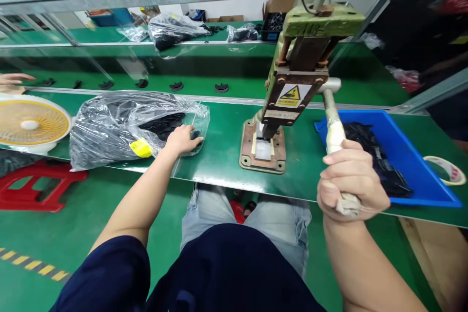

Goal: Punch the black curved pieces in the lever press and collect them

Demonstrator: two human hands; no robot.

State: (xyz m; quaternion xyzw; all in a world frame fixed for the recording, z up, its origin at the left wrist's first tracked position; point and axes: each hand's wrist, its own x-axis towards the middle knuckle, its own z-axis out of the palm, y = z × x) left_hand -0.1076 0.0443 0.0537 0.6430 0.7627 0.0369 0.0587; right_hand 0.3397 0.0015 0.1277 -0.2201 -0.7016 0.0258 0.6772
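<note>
My right hand point(353, 180) is wrapped around the taped handle of the lever point(334, 126) on the green hand press point(292, 68). The press ram is down at a pale block point(263, 148) on the base plate point(247, 156); a dark bit shows between them, too small to name. At the mouth of a clear plastic bag point(106, 126), my left hand point(183, 140) has thumb and fingers closed about a small black plastic part point(195, 134). More black parts point(164, 126) lie inside the bag, beside the hand. The bag carries a yellow label point(142, 147).
A blue bin point(420, 165) of black pieces stands right of the press, with a tape roll point(446, 170) beyond. Curved black parts point(221, 87) sit spaced along the strip behind. At the left are a fan point(54, 119) and another person's hand point(14, 79). A red stool point(40, 187) stands below.
</note>
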